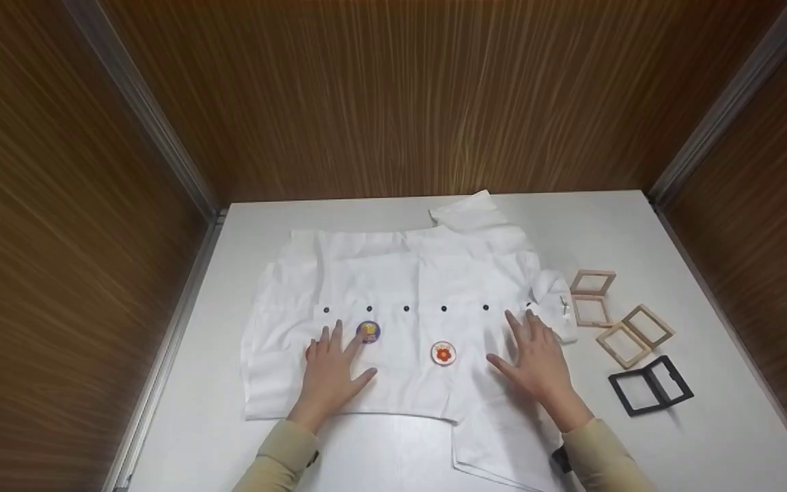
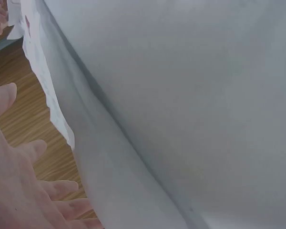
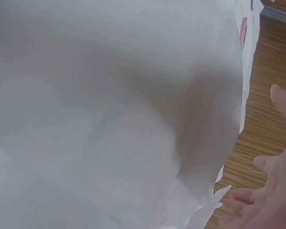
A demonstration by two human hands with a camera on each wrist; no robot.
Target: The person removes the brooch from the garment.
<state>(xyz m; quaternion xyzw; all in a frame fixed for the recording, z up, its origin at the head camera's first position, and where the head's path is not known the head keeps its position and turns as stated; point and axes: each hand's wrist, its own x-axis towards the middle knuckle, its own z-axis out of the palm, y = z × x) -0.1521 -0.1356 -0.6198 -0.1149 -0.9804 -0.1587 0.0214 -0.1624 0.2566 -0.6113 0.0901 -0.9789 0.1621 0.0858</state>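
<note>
A white shirt [image 1: 380, 270] with a row of several dark buttons [image 1: 406, 308] lies spread on the table, its front facing up. My left hand [image 1: 328, 376] is spread over its left part, the index fingertip overlapping a purple round badge [image 1: 370, 335]. An orange-red badge [image 1: 310, 351] peeks out beside that hand, mostly hidden by it. To the right lies a white round badge with a red flower [image 1: 443, 353]. My right hand [image 1: 538, 359] is spread over the shirt's right part, fingertips near the last button. Both wrist views show straight fingers beside white cloth.
Right of the shirt lie two tan hinged frames [image 1: 592, 311] [image 1: 625, 345], opened out, and a black hinged frame [image 1: 654, 396], also opened. Wood-grain panels [image 1: 393, 102] enclose the white table [image 1: 182, 437] at the back and both sides. One sleeve [image 1: 496, 444] reaches the front edge.
</note>
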